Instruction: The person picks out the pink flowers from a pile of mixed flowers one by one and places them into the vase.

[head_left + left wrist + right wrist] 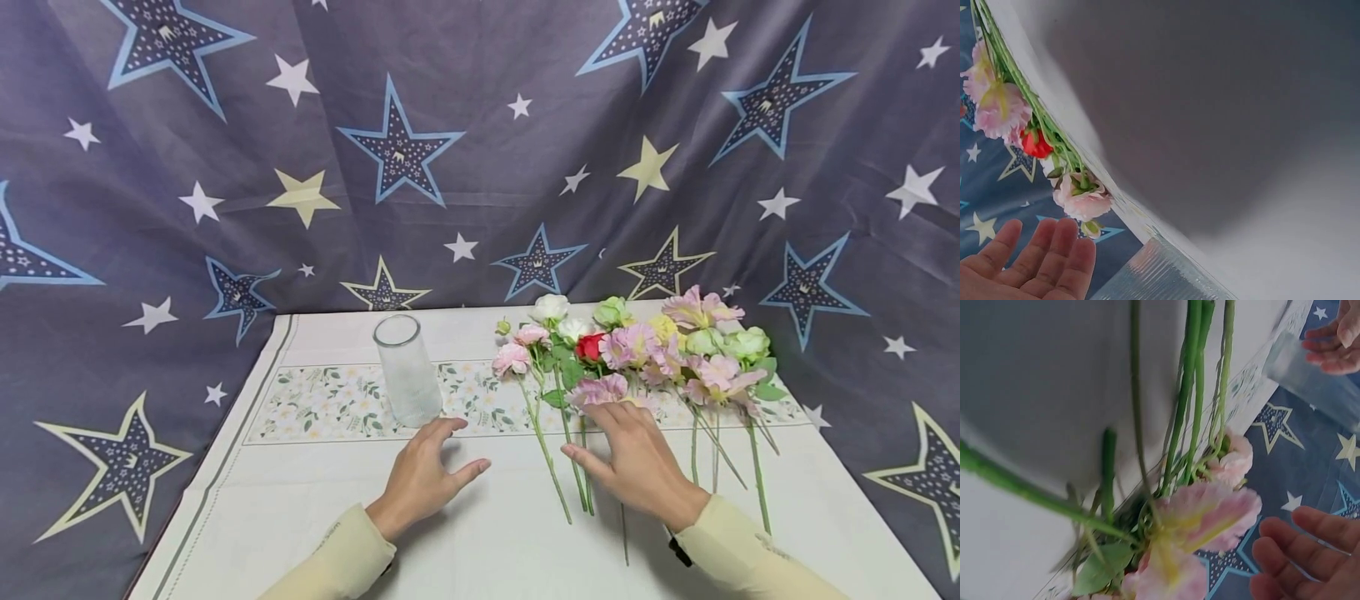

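Note:
A ribbed clear glass vase [408, 375] stands upright on the table's floral band. My left hand [425, 477] hovers just in front of its base, fingers extended and thumb apart, holding nothing. My right hand [633, 458] is over the stems of the artificial flowers, its fingers loosely spread, with nothing gripped. Around it lie a red rose [590, 347], pink roses [512, 358], white roses [551, 307], green roses [747, 343] and several pale purple flowers [630, 346]. In the right wrist view, a pink-purple flower [1210, 515] shows beside the fingers [1316, 528].
The white tablecloth [300, 500] has a floral printed band [322, 404] running across it. Green stems [551, 454] point toward the table's front. Behind the table hangs a dark curtain [480, 208] with a star pattern.

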{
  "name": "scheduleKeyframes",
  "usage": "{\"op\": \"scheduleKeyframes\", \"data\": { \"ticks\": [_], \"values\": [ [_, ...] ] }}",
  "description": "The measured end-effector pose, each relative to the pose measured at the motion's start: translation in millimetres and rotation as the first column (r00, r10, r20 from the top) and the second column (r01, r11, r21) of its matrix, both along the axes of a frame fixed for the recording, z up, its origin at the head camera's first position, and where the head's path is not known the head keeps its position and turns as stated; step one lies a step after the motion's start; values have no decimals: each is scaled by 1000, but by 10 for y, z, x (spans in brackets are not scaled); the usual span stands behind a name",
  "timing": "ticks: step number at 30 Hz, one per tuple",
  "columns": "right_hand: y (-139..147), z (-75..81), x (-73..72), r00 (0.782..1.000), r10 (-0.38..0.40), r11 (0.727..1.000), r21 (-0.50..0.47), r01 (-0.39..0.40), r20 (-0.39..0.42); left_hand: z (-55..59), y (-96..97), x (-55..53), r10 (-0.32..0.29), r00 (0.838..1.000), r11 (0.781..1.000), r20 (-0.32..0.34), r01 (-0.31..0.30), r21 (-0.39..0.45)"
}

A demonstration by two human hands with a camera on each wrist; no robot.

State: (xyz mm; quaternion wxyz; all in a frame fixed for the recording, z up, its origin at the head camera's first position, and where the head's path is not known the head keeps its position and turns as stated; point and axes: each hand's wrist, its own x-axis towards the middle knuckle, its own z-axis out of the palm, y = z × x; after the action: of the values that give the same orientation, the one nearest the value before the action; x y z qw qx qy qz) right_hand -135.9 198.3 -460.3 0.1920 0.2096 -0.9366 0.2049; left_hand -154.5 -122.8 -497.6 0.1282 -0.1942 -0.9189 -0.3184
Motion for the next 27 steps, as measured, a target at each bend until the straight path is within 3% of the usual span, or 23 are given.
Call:
{"op": "scheduleKeyframes", "data": {
  "ticks": [6, 14, 27],
  "values": [
    [-146, -39, -7, 999, 18, 1000, 24, -18, 31, -10, 2, 17, 0, 1000, 1000, 10, 0, 9],
    [-305, -113, 0, 982, 49, 997, 50, -59, 180, -13, -1, 26, -7, 1000, 1000, -18, 7, 5],
    [-467, -278, -48, 973, -3, 979, 199, -44, 230, 2, -1, 29, -1, 1000, 1000, 6, 1, 10]
  ]
}}
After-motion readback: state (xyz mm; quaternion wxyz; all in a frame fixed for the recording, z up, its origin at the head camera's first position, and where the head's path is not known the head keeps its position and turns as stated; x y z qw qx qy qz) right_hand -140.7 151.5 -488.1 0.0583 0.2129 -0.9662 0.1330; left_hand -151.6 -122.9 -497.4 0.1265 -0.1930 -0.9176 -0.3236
